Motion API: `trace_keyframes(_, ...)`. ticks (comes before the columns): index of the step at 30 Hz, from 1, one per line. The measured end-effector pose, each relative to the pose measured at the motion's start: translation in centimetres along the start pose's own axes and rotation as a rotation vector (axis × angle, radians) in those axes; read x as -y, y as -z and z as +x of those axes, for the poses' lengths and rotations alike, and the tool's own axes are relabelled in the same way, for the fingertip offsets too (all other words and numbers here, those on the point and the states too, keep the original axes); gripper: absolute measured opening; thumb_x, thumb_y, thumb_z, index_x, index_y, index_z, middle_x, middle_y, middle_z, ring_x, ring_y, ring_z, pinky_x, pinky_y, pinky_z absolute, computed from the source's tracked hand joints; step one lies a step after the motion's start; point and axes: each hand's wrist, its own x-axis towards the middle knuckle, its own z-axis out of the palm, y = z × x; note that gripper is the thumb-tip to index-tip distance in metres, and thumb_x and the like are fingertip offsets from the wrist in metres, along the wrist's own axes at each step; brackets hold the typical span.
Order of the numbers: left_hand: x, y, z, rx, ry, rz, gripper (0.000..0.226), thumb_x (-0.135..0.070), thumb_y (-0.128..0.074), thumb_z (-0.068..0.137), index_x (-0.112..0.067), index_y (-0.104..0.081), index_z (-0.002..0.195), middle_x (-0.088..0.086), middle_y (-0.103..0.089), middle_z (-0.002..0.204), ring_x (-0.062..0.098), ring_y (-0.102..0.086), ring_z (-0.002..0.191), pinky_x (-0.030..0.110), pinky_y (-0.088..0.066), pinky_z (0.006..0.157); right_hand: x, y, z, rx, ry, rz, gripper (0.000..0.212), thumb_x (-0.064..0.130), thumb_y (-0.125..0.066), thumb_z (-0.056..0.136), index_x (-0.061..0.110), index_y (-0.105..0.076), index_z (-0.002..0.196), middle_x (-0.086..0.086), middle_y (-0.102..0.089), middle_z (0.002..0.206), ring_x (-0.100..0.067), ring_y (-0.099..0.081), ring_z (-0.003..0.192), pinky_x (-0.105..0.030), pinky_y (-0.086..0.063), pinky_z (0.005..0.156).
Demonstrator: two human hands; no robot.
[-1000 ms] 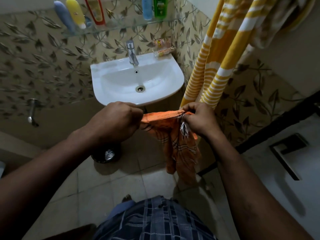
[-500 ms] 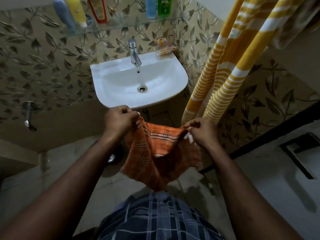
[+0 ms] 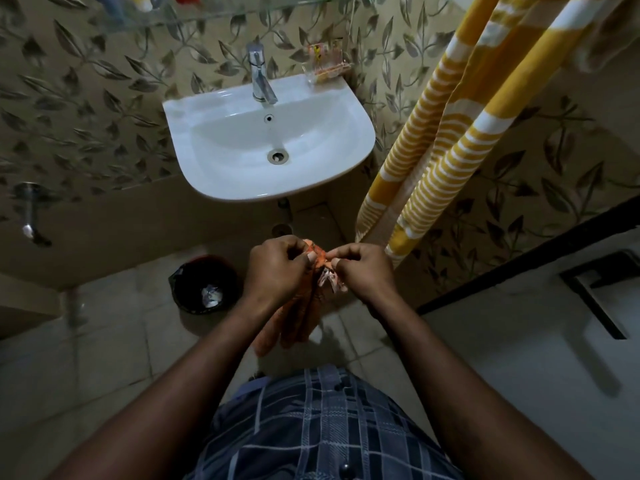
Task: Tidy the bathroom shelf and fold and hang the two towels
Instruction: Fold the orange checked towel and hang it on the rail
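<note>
An orange checked towel [image 3: 299, 318] hangs doubled between my hands, below the washbasin. My left hand [image 3: 277, 268] and my right hand [image 3: 363, 271] pinch its top corners close together, almost touching, with its white fringe showing under my right fingers. A yellow-and-white striped towel [image 3: 460, 133] hangs from the upper right down to just right of my right hand. The glass shelf [image 3: 194, 15] runs along the top edge, with only the bottoms of a few bottles showing.
The white washbasin [image 3: 346, 168] with a chrome tap [image 3: 261, 77] is on the wall ahead, a soap holder [image 3: 325, 64] at its right. A black bin [image 3: 204, 289] stands on the floor left of my hands. A door [image 3: 519, 341] is at the right.
My hands have come together, bringing the orange towel's corners to meet, so the cloth now hangs narrow. The view has tilted down and most of the shelf has left the frame.
</note>
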Motion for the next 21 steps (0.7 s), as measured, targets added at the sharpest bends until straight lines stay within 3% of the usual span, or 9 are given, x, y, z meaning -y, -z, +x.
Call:
trace_keyframes(3,0.0,-0.5,-0.3,0.003,-0.025,0.039,0.006,-0.027,-0.079,0.091,-0.022,-0.078,0.088,-0.010,-0.075,0.082,0.004,-0.067,0.077,0.019,-0.044,0.064,0.2,-0.4,-0.3,0.001,0.028,0.005,0.018,0.008,-0.073,0.087,0.025,-0.080,0.085,0.006,-0.079,0.089,-0.009,-0.075,0.088,-0.032,-0.062,0.081)
trace_keyframes(7,-0.4,-1.1,-0.8,-0.044,-0.047,0.104,0.010,-0.029,-0.082,0.088,-0.028,-0.074,0.081,-0.012,-0.071,0.075,-0.001,-0.063,0.069,0.018,-0.047,0.058,0.2,-0.1,-0.6,-0.046,0.094,-0.060,0.016,0.015,-0.078,0.084,0.028,-0.072,0.090,0.005,-0.072,0.077,-0.006,-0.070,0.070,-0.027,-0.057,0.061)
trace_keyframes(9,-0.4,-1.4,-0.9,-0.060,-0.063,0.113,0.010,-0.030,-0.083,0.086,-0.027,-0.074,0.082,-0.011,-0.071,0.075,0.001,-0.064,0.068,0.022,-0.051,0.059,0.2,-0.1,-0.7,-0.051,0.142,-0.076,0.016,0.019,-0.081,0.083,0.027,-0.070,0.091,0.003,-0.072,0.078,-0.010,-0.070,0.073,-0.028,-0.057,0.062)
trace_keyframes(13,-0.6,-2.0,-1.2,-0.034,-0.100,0.099,0.003,-0.027,-0.080,0.089,-0.027,-0.078,0.090,-0.010,-0.075,0.082,-0.001,-0.065,0.071,0.014,-0.045,0.059,-0.1,0.3,-1.2,-0.097,0.205,-0.172,0.015,0.026,-0.083,0.083,0.027,-0.071,0.092,0.008,-0.072,0.077,-0.003,-0.068,0.072,-0.016,-0.052,0.058)
trace_keyframes(16,-0.6,-2.3,-1.4,-0.025,-0.088,0.019,0.004,-0.025,-0.078,0.092,-0.025,-0.081,0.095,-0.011,-0.076,0.085,-0.002,-0.068,0.076,0.016,-0.051,0.065,-0.3,0.8,-1.5,-0.096,0.227,-0.175,0.013,0.026,-0.081,0.085,0.027,-0.070,0.091,0.008,-0.071,0.076,-0.003,-0.067,0.071,-0.020,-0.054,0.058)
trace_keyframes(21,-0.6,-2.5,-1.8,0.005,-0.096,-0.067,0.009,-0.025,-0.078,0.093,-0.027,-0.083,0.099,-0.015,-0.078,0.090,-0.006,-0.069,0.082,0.014,-0.054,0.070,-0.6,1.1,-2.2,-0.091,0.227,-0.124,0.009,0.020,-0.077,0.090,0.024,-0.070,0.093,0.004,-0.070,0.075,0.003,-0.063,0.065,-0.010,-0.043,0.051)
